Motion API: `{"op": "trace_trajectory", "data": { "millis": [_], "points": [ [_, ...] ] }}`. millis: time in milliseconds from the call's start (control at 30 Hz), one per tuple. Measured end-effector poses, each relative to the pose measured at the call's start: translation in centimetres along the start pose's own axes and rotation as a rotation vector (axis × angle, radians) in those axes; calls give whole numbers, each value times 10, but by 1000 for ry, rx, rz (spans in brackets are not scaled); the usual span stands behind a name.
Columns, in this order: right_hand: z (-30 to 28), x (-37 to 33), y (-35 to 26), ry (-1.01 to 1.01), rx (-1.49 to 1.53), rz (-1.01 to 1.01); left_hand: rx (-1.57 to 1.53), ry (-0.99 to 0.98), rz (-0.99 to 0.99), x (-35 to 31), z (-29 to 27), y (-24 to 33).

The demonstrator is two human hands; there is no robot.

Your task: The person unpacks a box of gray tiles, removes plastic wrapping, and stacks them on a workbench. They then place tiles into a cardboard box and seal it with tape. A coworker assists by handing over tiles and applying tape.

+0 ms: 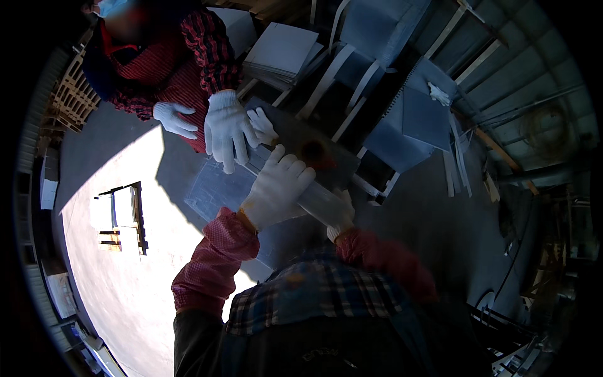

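Observation:
My left hand [276,191], in a white knit glove, has its fingers curled together over a narrow grey flat strip [319,202]. At the strip's right end is my right hand [341,215], also gloved, closed round it and partly hidden. The strip's material is too dark to tell. Beyond them stands a dark work surface [304,135] with a round rusty-brown patch. A grey flat panel [217,188] lies to the left of my left hand, partly behind it. A white glove shape [262,125] rests at the surface's far edge; whether a hand is in it cannot be told.
Opposite me a person in red checked sleeves holds one gloved hand [227,132] close to the surface. White flat boards [282,50] are stacked behind. Grey sheets [427,116] with a loose glove [438,94] lie to the right. Wooden pallets [75,91] stand far left.

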State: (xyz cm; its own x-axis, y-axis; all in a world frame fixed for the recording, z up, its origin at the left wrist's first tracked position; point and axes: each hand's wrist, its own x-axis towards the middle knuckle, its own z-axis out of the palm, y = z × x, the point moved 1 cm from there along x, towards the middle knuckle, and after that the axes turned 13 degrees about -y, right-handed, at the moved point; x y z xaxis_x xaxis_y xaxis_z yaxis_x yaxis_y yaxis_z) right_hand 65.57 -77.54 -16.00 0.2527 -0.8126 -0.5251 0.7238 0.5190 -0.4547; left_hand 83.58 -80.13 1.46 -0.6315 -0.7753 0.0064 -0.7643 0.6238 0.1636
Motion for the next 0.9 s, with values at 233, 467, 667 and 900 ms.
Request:
{"op": "trace_trajectory", "data": {
  "millis": [233, 467, 667, 900],
  "points": [
    [18, -26, -45, -185, -358, -160, 43, -29, 11, 1, -12, -4],
    [106, -109, -99, -532, -1806, -409, 34, -4, 3, -12, -6, -4],
    [119, -114, -87, -335, -2039, -364, 50, -78, -8, -13, -18, 1],
    [104, -117, -77, -336, -2097, -523, -366, 258, -79, -34, -19, -22]
  ]
}}
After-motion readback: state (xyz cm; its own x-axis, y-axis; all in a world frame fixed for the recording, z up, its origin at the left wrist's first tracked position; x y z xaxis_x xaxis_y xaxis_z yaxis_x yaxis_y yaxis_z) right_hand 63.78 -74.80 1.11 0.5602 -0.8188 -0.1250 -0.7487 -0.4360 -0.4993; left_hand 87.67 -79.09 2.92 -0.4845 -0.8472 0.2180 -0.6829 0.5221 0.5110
